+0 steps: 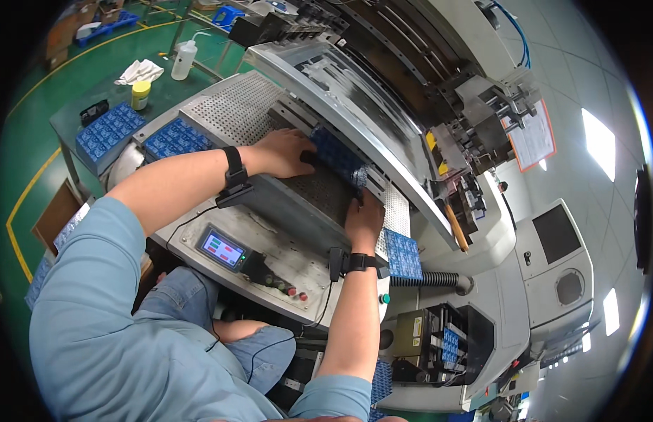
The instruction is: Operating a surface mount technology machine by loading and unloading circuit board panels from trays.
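A blue circuit board panel (335,155) lies at a slant on the machine's dark perforated bed, partly hidden beneath the raised screen frame (368,130). My left hand (287,152) is at the panel's left end, its fingers bent and dark coverings on the fingertips. At the right end is my right hand (365,219), fingers closed together at the panel's near corner. The two hands appear to hold the panel between them by its ends. Just where the fingertips meet its edge is partly hidden. Each wrist wears a black strap with a small device and cable.
A stack of blue panels (110,137) stands at the left, near a yellow-lidded jar (140,95), white cloth and squeeze bottle (185,60). More blue panels (177,137) lie beside the bed; another (404,254) is at right. A control screen (222,247) and buttons face me.
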### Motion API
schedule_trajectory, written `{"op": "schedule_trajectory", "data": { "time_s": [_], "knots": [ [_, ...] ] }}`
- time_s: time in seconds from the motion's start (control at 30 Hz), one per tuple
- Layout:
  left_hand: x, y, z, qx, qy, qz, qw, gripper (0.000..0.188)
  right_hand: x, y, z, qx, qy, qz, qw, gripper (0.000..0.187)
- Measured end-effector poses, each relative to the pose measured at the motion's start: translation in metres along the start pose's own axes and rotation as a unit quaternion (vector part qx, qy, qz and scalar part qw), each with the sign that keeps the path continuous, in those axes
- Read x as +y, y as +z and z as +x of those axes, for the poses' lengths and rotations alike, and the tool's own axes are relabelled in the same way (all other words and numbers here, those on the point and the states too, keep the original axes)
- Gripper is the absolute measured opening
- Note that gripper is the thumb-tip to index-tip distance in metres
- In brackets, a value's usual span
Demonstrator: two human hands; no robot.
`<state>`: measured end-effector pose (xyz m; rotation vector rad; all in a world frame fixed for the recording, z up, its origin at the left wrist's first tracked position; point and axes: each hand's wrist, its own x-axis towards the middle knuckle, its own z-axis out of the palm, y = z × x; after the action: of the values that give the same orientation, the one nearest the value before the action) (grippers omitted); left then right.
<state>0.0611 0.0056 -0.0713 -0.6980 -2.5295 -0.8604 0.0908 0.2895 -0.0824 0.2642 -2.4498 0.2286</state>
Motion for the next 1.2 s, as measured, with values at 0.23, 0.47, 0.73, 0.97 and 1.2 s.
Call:
{"op": "schedule_trajectory", "data": {
  "time_s": [0.23, 0.47, 0.73, 0.97, 1.2],
  "knots": [
    [0.001, 0.0, 0.0, -0.014, -0.004, 0.018, 1.0, 0.062, 0.0, -0.001, 0.001, -0.018, 0.0, 0.004, 1.0, 0.041],
    [0.0, 0.002, -0.001, -0.009, -0.003, 0.023, 1.0, 0.064, 0.003, 0.001, 0.001, -0.037, 0.004, 0.006, 0.999, 0.042],
    [0.0, 0.003, -0.002, -0.005, 0.0, 0.026, 1.0, 0.063, 0.008, 0.007, 0.002, -0.055, 0.016, 0.007, 0.998, 0.043],
    [0.003, 0.002, -0.003, -0.001, 0.0, 0.038, 0.999, 0.063, 0.007, 0.005, 0.001, -0.053, 0.023, 0.001, 0.998, 0.042],
    [0.016, -0.007, -0.009, -0.001, 0.008, 0.058, 0.998, 0.073, 0.005, 0.004, 0.001, -0.043, 0.011, 0.001, 0.999, 0.041]
  ]
}}
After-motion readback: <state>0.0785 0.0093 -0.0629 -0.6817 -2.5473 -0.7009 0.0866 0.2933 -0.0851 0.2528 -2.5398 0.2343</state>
